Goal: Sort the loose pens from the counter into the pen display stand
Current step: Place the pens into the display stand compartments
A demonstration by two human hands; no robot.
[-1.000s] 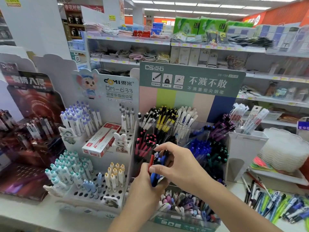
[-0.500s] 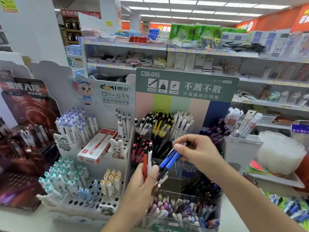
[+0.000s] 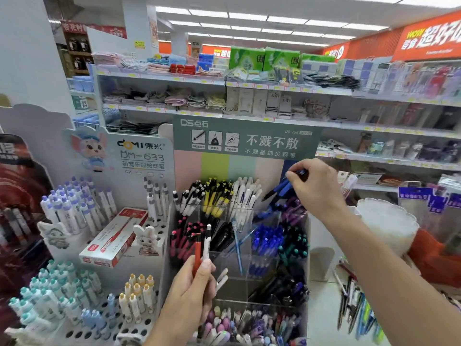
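A clear tiered pen display stand (image 3: 275, 217) holds pens grouped by colour under a green header card. My right hand (image 3: 315, 186) is raised over its top right compartment, pinching blue pens (image 3: 283, 188) that point down-left toward the purple pens there. My left hand (image 3: 190, 293) stays low in front of the stand, gripping a red pen (image 3: 197, 250) and a white pen (image 3: 206, 242) upright, with more pale pen tips poking out beside its fingers. Loose pens (image 3: 354, 303) lie on the counter at the right.
A white peg-hole pen rack (image 3: 82, 328) with pastel pens and a red-and-white box (image 3: 113, 242) stands left of the stand. A dark red display is at far left. White lidded tubs (image 3: 388, 223) sit at right. Store shelves run behind.
My right hand has lifted the blue pens out of my left hand's bundle and carried them up and right to the stand's top right. My left hand stays put, holding fewer pens.
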